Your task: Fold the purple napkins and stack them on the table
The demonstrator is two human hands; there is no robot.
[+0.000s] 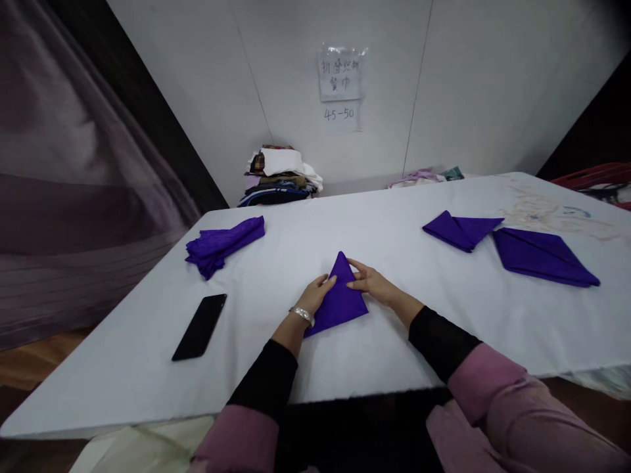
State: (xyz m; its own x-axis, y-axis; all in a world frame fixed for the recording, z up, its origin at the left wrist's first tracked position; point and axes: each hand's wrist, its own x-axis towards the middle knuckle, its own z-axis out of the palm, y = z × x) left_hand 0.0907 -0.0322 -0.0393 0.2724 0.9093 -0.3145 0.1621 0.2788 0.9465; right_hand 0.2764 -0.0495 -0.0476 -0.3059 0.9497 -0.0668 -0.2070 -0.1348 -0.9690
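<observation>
A purple cloth (341, 302), folded into a triangle with its tip pointing away from me, lies on the white-covered table in front of me. My left hand (318, 293) grips its left edge, the thumb on top and the other fingers partly hidden. On the right edge, my right hand (367, 281) holds the same cloth near the tip, thumb on top and fingers at the side. A silver bracelet (302, 315) circles my left wrist.
Two folded purple cloths (462, 231) (545, 256) lie at the right. A bunched purple cloth (224, 244) and a black phone (200, 327) are on the left of the table (256, 368). Stacked clothes (280, 177) sit beyond the far edge, below a wall sign (340, 79).
</observation>
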